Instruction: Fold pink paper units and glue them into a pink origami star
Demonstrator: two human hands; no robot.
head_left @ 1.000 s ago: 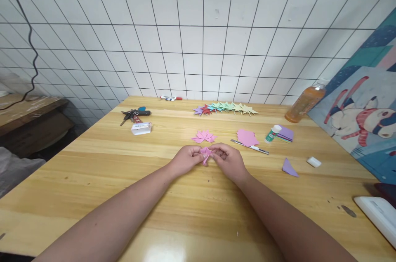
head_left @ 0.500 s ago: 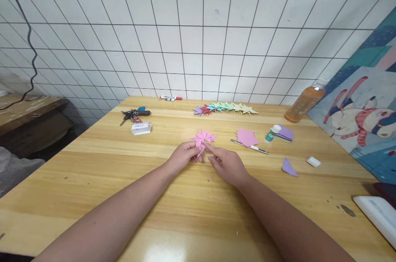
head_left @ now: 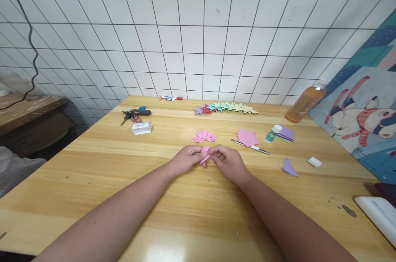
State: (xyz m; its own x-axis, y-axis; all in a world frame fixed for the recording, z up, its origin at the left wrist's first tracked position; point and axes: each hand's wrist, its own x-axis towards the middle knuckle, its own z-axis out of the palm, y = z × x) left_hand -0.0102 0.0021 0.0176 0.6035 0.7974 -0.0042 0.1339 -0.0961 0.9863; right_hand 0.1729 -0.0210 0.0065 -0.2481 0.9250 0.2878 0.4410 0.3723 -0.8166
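In the head view, my only feed, the fingers cover much of the small folded pink paper point(head_left: 206, 154), so I can't make out its lower folds; it sits between the two hands, just in front of the pink paper fan point(head_left: 204, 136) on the table point(head_left: 173, 216). The left hand point(head_left: 187, 159) pinches it between thumb and fingers. The right hand point(head_left: 228, 162) has its fingers curled, tips at the paper's right edge; whether they grip or merely touch it, I can't tell. Both forearms run out of frame at the bottom, and the white device point(head_left: 377, 214) is cut off at my right. The glue stick point(head_left: 273, 133) partly hides the purple sheets point(head_left: 286, 133). Near the right hand, a slim pen-like tool point(head_left: 260, 149) lies against the pink sheets point(head_left: 247, 137). The multicoloured paper chain point(head_left: 227, 107) lies further back, by the wall; keys point(head_left: 133, 114) and a small white box point(head_left: 141, 128) sit off left.
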